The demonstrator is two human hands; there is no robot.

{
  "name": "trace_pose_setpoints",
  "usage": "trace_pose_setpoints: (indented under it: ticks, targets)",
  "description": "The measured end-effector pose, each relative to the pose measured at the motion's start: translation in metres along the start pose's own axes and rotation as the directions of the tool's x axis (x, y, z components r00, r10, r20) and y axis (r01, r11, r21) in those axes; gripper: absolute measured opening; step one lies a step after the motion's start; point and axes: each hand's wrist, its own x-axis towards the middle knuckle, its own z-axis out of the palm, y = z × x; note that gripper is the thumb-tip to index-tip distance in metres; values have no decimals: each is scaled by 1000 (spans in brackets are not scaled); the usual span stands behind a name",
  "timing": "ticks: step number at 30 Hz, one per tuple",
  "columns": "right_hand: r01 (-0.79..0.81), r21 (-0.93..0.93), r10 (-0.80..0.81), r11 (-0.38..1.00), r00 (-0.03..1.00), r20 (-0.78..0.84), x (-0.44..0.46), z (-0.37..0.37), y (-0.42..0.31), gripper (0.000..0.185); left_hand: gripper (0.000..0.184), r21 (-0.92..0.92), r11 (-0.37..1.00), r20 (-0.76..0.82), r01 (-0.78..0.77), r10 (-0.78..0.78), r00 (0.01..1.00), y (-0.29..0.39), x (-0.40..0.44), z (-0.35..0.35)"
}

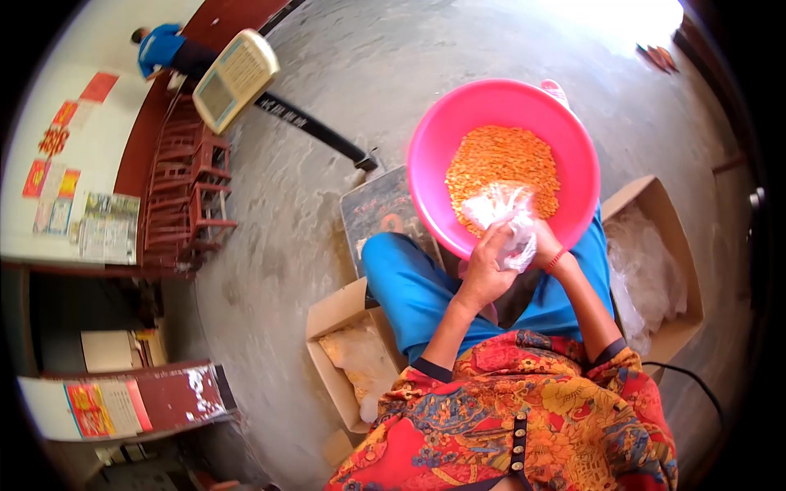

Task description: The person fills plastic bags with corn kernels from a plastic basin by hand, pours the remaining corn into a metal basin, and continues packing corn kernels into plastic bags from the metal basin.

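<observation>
Both hands are busy over the basin right now! The left hand has its fingers curled onto the gathered part of a crumpled, clear plastic bag, and the right hand, red cord bracelet at the wrist, presses in from the other side. So both grips are taken up with the bag, though just where each fingertip sits is lost in the folds.

And the bag? It's at the near edge of a round, bright pink plastic basin, its shiny upper part over a broad heap of small orange pieces. Glare hides whether anything is inside.

On handling: that film looks thin, limp and light, likely slippery and easy to tear if tugged. The gathered folds look the best hold, one hand to each side, with fingertips rather than nails. The loose pieces look small and hard, apt to roll.

Down at the basin's near left, a dark, flat scale platform shows its left corners. Beside the blue-trousered legs, an open-topped cardboard box sits to the left; to the right, another brown carton has more clear plastic bunched within its edges.
</observation>
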Motion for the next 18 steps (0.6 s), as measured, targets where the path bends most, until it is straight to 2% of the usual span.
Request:
trace_pose_setpoints:
  ticks: [1,3,4,5,7,8,9,10,11,12,13,14,15,17,18]
  targets:
    - [-148,403,208,903,972,-107,0,0,0,25,50,13,1000,-38,6,-5,999,-8,-3,-2]
    - [82,37,-58,996,899,-434,3,0,46,26,69,-149,986,-190,77,-105,976,-29,-10,-5]
    - [29,244,82,969,899,-430,2,-6,53,25,82,-294,954,-198,64,-126,972,-42,-12,-4]
    - [-32,438,223,899,892,-393,0,-9,56,25,85,-111,991,-190,73,-93,977,-39,-11,-10]
    - [154,87,-107,984,910,-401,0,-11,65,26,87,123,992,-244,33,-2,970,-35,-8,1]
    - [157,652,151,741,908,-390,-1,4,68,29,86,154,988,-284,-2,46,958,-35,-2,9]
    - [83,699,188,710,935,-302,-6,3,37,34,81,277,958,-229,-78,145,963,-24,3,3]
    - [133,186,-66,974,943,-328,-7,-2,26,33,76,330,943,-263,-33,126,957,-33,2,11]
    - [224,-373,-316,900,926,-207,-8,-3,19,32,74,380,925,-296,15,106,949,-42,2,20]
    - [168,-161,-209,972,937,-279,-12,1,15,33,75,436,899,-312,49,100,945,-49,1,26]
    - [140,-100,-162,985,948,-273,-10,-3,-10,34,74,392,911,-307,124,3,952,-53,3,31]
    - [110,-39,-116,993,957,-266,-8,-6,-35,36,70,384,912,-303,142,-20,953,-51,1,33]
    - [302,-321,-364,898,918,-155,-2,-13,-51,35,66,376,915,-292,147,-34,956,-52,-1,34]
    - [212,-260,-247,942,963,-112,-2,-13,-88,33,59,456,880,-315,135,17,949,-75,-1,52]
    - [234,-273,-264,933,961,-80,-2,-11,-97,31,47,428,900,-356,84,83,931,-63,-2,44]
